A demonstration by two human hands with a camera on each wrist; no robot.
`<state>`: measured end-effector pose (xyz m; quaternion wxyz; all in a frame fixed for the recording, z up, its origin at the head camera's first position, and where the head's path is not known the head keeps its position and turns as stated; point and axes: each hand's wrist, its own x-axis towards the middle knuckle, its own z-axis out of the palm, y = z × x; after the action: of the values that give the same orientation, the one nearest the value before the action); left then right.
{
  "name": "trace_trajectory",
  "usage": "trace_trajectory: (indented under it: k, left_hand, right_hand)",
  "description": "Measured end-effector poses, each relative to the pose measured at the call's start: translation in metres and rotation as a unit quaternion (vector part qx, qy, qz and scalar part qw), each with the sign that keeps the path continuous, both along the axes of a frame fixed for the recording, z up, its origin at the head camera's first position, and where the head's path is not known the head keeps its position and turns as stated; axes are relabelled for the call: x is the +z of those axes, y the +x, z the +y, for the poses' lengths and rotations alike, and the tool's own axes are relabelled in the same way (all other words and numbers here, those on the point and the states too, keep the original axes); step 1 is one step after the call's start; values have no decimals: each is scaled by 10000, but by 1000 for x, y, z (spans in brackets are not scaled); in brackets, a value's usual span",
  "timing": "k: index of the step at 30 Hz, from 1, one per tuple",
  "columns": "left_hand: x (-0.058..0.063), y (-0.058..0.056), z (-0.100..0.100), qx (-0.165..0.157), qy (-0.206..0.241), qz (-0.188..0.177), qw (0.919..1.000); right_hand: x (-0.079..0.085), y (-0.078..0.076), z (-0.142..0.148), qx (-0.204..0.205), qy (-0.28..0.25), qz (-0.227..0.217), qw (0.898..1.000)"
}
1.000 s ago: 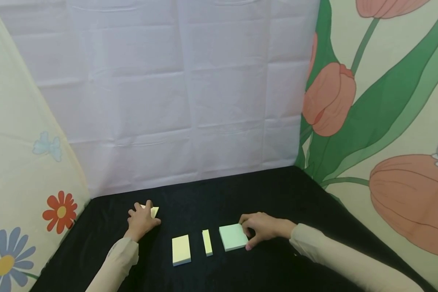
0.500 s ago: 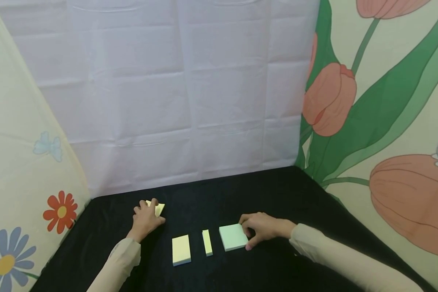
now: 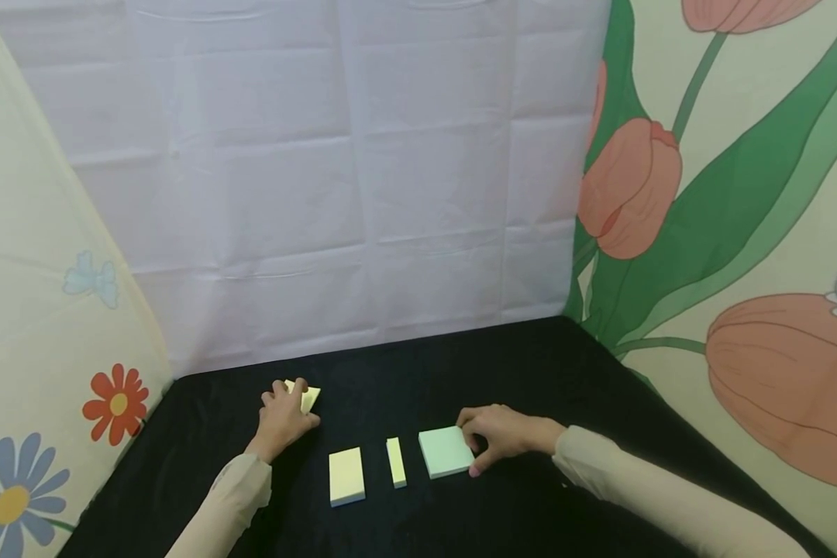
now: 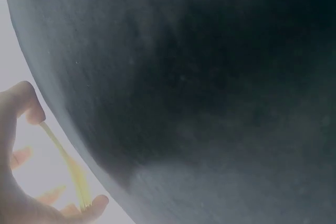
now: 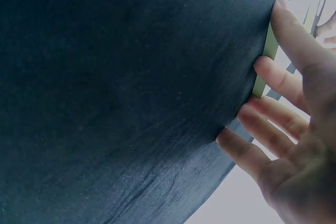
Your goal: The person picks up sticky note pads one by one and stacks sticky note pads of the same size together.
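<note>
At the back left of the black tabletop, my left hand holds a small yellow sticky note pad between thumb and fingers. The left wrist view shows this yellow pad edge-on, spanning from thumb to fingertip. My right hand grips the right side of a square mint-green sticky note pad, which lies flat. Its thumb is at the near corner, and the fingers curl at the right edge. In the right wrist view several fingertips of the right hand touch the cloth beside the green pad.
Between the hands lie a larger yellow sticky note pad and a narrow yellow pad, spaced apart in a row with the green one. Black cloth covers the table. A white curtain hangs behind, with flower-printed sheets at both sides.
The left hand has shifted right and slightly back, carrying the small yellow sticky note pad. My right hand and the other pads stay where they were.
</note>
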<state>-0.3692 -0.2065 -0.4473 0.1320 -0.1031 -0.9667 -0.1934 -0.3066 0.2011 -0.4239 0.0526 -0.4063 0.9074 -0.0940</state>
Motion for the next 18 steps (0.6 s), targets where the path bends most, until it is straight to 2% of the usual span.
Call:
trace_trajectory:
  k: [10, 18]
  left_hand:
    - [2, 1, 12, -245, -162, 217, 9993]
    - [-1, 4, 20, -386, -195, 289, 9986]
  right_hand:
    - [2, 0, 0, -34, 0, -73, 10000]
    - [0, 0, 0, -4, -15, -48, 10000]
